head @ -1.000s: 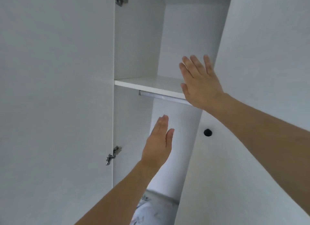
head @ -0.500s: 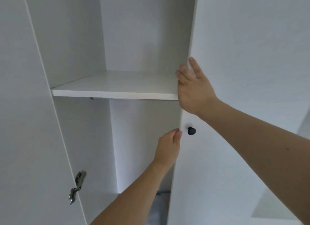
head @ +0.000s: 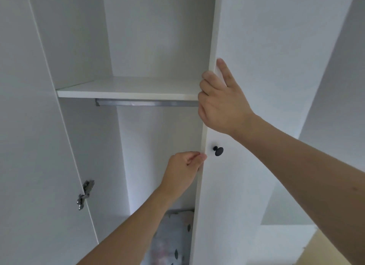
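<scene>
Fingers (head: 209, 76), L hand (head: 182, 170) + R hand (head: 219, 104), grip door (head: 266, 67) edge.

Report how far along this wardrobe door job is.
Done: the left door stands open, its hinge exposed. In hand: the right hand and left hand both grip the edge of the right door, above and just below the black knob. Left: swinging that door; which way cannot be told.

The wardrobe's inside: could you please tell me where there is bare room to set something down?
The shelf is bare from the left side wall to the right door. Under the rail the space is open down to the patterned bedding. Crowded: that door's edge, gripped by the right hand and the left hand.
</scene>
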Available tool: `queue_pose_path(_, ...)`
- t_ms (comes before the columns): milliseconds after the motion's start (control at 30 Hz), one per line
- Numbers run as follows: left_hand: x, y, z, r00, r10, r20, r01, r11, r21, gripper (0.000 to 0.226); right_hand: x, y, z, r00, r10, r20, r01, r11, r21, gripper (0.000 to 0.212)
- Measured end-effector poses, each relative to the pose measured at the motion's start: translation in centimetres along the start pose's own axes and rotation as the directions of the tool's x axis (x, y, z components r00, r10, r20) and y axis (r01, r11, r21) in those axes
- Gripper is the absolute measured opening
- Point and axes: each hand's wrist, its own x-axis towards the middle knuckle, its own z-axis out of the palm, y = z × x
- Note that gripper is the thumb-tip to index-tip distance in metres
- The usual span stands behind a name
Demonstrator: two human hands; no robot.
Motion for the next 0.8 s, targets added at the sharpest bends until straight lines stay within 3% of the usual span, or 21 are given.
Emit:
queue_pose_path(167,-4.9,3.3,3.9,0.996,0.048,0.073,-0.044,0.998,-0.055,0.037,-6.1,2.9,-5.1,0.992,-0.006,-0.126,0.013,0.999,0.053,0.027)
queue_pose_path(333,-6.1,5.8,8.3,0.951,0.091,0.296,-0.036,0.982,-0.187,0.032,-11.3,6.6,-9.4,0.985,-0.045,-0.167,0.053,0.998,0.042,0.02)
queue_pose_path(467,-5.6,7.0,13.6,0.865,0.122,0.486,-0.044,0.985,-0.169,0.083,-16.2,10.0,-12.3,0.995,-0.048,-0.083,0.046,0.998,-0.031,0.019)
queue_pose_path(567,-5.6,8.2,17.6,0.841,0.09,0.533,-0.053,0.995,-0.084,0.12,-19.2,12.2,-14.0,1.0,0.02,-0.016,-0.022,0.991,-0.129,0.031)
queue_pose_path(800,-7.0,11.7,26.6,0.851,0.136,0.508,-0.193,0.979,0.061,0.137,-24.7,17.3,-16.6,0.978,0.177,0.114,-0.133,0.939,-0.317,0.063)
